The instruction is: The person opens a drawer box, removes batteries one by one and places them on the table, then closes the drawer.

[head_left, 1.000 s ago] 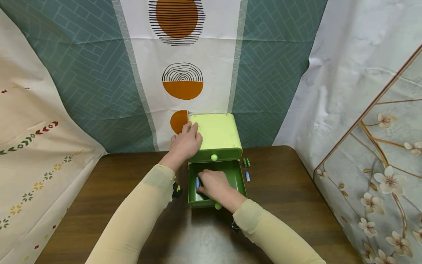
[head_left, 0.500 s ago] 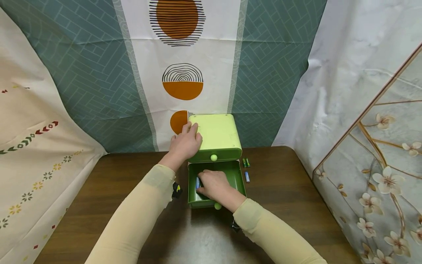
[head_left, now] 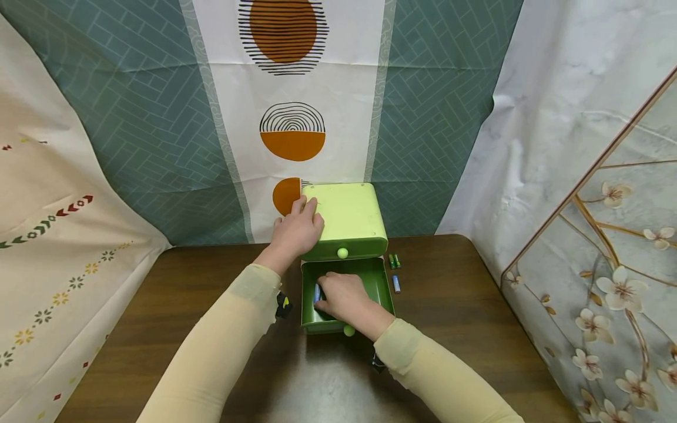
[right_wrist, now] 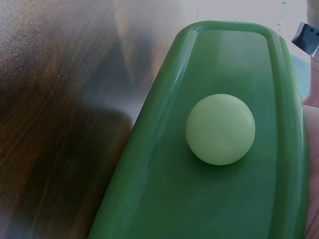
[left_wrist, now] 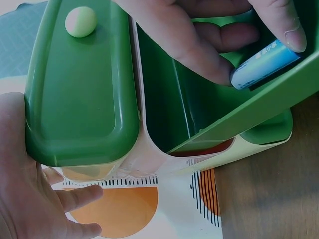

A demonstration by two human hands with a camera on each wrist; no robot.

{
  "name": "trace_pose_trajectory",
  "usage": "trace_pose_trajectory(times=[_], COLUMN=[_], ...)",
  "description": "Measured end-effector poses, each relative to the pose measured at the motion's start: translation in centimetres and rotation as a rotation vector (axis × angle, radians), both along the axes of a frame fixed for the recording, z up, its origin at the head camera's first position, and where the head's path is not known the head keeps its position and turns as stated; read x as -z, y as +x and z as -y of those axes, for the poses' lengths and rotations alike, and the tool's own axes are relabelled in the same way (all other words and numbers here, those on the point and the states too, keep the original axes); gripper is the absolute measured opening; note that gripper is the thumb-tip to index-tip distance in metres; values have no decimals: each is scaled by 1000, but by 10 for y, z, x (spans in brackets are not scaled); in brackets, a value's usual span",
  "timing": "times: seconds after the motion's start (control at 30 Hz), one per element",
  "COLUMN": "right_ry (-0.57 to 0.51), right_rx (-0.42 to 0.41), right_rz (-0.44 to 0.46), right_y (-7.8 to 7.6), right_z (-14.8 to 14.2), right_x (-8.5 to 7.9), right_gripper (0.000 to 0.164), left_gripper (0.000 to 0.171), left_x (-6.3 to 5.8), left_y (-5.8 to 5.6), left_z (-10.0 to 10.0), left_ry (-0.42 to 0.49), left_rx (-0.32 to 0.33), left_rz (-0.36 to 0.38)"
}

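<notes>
A small two-drawer cabinet (head_left: 351, 214) with a pale green top stands against the cloth backdrop. Its upper drawer (right_wrist: 239, 64) is closed in the head view's front face, while the dark green lower drawer (head_left: 376, 283) is pulled out. My left hand (head_left: 297, 232) rests on the cabinet's left top edge, fingers spread. Inside the lower drawer, near its left wall, my right hand (head_left: 346, 295) pinches a blue battery (left_wrist: 266, 63) by its ends, between thumb and fingertip. Much of the drawer floor is hidden beneath that hand.
Two green batteries (head_left: 394, 261) and another blue battery (head_left: 396, 284) lie on the brown wooden table (head_left: 449, 329), right of the cabinet. A round light green knob (head_left: 349, 331) juts from the lower drawer's front. Patterned cloth (head_left: 444, 117) hangs behind and at both sides.
</notes>
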State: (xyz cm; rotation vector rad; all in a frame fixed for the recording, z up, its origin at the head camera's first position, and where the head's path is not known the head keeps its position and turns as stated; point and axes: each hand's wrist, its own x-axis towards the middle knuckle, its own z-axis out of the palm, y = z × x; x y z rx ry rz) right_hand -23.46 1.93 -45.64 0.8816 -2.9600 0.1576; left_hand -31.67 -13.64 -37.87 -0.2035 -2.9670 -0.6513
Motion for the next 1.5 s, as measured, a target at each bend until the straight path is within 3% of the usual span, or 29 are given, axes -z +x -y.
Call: trace_pose_trajectory(times=[0.27,0.8,1.5], right_ry=[-11,-36,-119], right_rx=[0,26,5], right_rz=[-15,5,-38], right_y=[1,7,18], right_z=[-1,-11,-35], right_x=[-2,-14,-27], right_gripper=[31,45,43], left_gripper=[66,66,65], left_x=[0,0,1], left_y=[1,1,0], left_z=[1,-1,0], left_ry=[-2,10,-4], left_rx=[5,7,2], left_rz=[-2,0,-13])
